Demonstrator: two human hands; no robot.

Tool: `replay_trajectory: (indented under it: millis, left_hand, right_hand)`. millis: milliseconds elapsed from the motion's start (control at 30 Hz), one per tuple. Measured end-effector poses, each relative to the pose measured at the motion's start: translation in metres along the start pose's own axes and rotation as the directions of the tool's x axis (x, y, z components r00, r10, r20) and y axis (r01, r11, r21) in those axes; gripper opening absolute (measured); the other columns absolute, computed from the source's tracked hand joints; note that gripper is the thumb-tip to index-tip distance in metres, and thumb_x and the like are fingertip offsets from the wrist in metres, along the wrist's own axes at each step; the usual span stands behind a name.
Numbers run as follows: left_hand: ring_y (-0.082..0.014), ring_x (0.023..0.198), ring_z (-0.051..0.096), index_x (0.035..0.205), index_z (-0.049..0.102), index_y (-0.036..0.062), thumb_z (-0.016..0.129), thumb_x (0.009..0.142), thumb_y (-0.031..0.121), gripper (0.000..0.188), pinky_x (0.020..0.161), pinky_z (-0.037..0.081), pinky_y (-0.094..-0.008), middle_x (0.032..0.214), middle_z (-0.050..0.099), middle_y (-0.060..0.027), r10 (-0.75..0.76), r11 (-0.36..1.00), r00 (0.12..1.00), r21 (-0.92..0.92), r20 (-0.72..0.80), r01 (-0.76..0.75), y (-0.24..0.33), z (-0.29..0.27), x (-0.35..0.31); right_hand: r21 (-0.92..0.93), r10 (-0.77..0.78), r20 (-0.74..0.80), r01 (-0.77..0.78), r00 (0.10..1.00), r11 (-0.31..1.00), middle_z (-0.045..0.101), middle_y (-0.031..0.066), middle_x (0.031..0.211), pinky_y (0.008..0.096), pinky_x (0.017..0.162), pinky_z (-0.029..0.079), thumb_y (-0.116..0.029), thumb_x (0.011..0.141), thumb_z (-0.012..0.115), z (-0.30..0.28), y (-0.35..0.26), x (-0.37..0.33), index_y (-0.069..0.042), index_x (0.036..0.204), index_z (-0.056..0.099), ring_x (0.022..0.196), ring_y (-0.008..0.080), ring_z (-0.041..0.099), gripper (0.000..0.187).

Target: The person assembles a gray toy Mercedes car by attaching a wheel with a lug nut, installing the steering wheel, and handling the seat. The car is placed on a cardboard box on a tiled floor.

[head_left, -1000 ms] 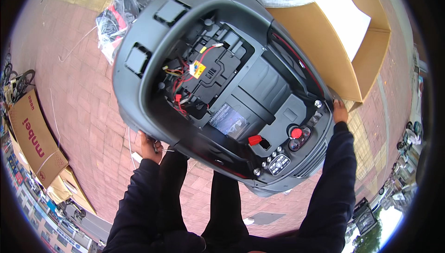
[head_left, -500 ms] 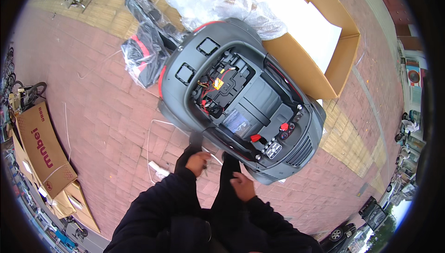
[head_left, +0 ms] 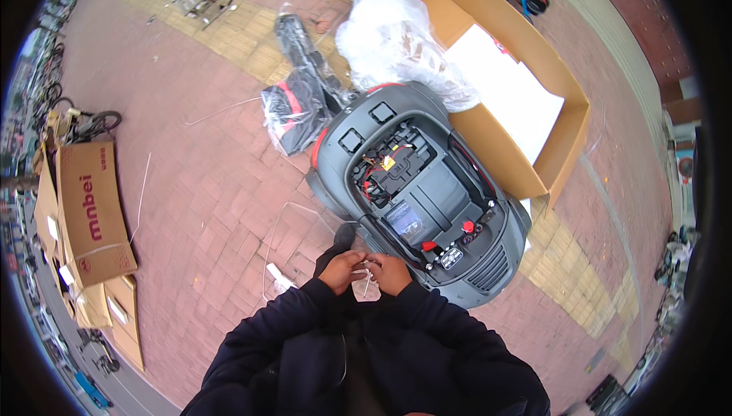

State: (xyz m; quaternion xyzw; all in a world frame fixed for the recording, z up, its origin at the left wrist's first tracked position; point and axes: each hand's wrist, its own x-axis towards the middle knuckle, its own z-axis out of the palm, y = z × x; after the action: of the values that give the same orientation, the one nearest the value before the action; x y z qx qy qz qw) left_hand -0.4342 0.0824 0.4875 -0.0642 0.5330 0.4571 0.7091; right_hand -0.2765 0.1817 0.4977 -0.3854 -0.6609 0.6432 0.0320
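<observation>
My left hand (head_left: 342, 272) and my right hand (head_left: 390, 273) meet fingertip to fingertip in front of my body. The fingers of both are closed in a pinch, and the small thing between them is too hidden to name. A thin white strip shows just below the fingertips. Right beyond them sits a grey ride-on toy car (head_left: 427, 187), its cabin without seats and its wiring bare. A red lever and a red knob stand out by its dashboard. On the bricks to the left lies a thin white strap (head_left: 276, 227) in a loose loop.
A large open cardboard box (head_left: 564, 138) with a white sheet inside stands at the far right, touching crumpled clear plastic (head_left: 396, 38). Plastic-wrapped black and red parts (head_left: 293, 111) lie behind the car. Flattened cartons (head_left: 95, 210) lean at the left. A white packet (head_left: 280, 279) lies near my left arm.
My hands were apart, and now they have come together at the fingertips. My view has shifted, so the car and box appear lower and more of the far ground shows.
</observation>
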Motion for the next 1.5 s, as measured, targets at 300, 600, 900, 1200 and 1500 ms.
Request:
replay_trajectory:
  millis: [300,600,900,1200,1500]
  left_hand:
    - [-0.0202,0.096,0.062,0.113,0.064,0.0025,0.058,0.098,0.026,0.029,0.084,0.051,-0.0353,0.108,0.068,-0.0087,-0.024,0.979,0.980,0.194,-0.198,0.063,0.050,-0.043,-0.012]
    - [-0.0198,0.095,0.062,0.116,0.063,0.0031,0.058,0.097,0.027,0.031,0.081,0.052,-0.0346,0.110,0.067,-0.0081,-0.024,0.933,0.995,0.354,-0.094,0.056,0.163,-0.182,-0.001]
    - [-0.0186,0.098,0.062,0.126,0.057,0.0048,0.057,0.099,0.030,0.037,0.084,0.054,-0.0364,0.110,0.066,-0.0061,0.060,0.922,0.994,0.387,-0.092,-0.020,0.247,-0.254,-0.027]
    - [-0.0089,0.062,0.049,0.120,0.056,0.0068,0.051,0.105,0.040,0.037,0.051,0.037,-0.0232,0.080,0.057,-0.0004,-0.204,0.808,0.925,0.589,0.320,-0.025,0.257,-0.137,-0.034]
    - [-0.0109,0.063,0.058,0.107,0.061,0.0012,0.052,0.104,0.039,0.039,0.057,0.047,-0.0247,0.080,0.063,-0.0029,-0.397,0.621,0.894,0.778,0.206,0.096,0.277,-0.150,0.017]
  right_hand:
    - [0.224,0.320,-0.044,-0.303,0.946,0.926,0.069,0.0076,0.085,0.0262,0.055,0.053,-0.018,0.094,0.065,-0.016,0.006,0.028,0.002,0.121,0.065,0.063,0.0118,0.065,0.034]
    - [0.476,0.399,-0.154,-0.286,0.904,0.832,0.068,0.0100,0.084,0.0263,0.055,0.054,-0.015,0.093,0.062,0.112,-0.056,0.097,0.005,0.117,0.065,0.062,0.0147,0.066,0.031]
    - [0.405,0.319,-0.083,-0.261,0.944,0.876,0.071,0.0115,0.093,0.0279,0.058,0.054,-0.017,0.094,0.061,0.161,-0.118,0.157,0.006,0.120,0.063,0.066,0.0155,0.067,0.035]
    - [0.754,0.206,-0.058,-0.092,0.977,0.651,0.069,0.0101,0.084,0.0260,0.058,0.054,-0.017,0.100,0.055,0.148,-0.153,0.160,0.003,0.112,0.063,0.064,0.0152,0.067,0.026]
    - [0.783,0.439,-0.182,-0.140,0.880,0.606,0.067,0.0111,0.079,0.0298,0.052,0.055,-0.018,0.100,0.054,0.158,-0.144,0.178,0.005,0.101,0.064,0.062,0.0194,0.068,0.025]
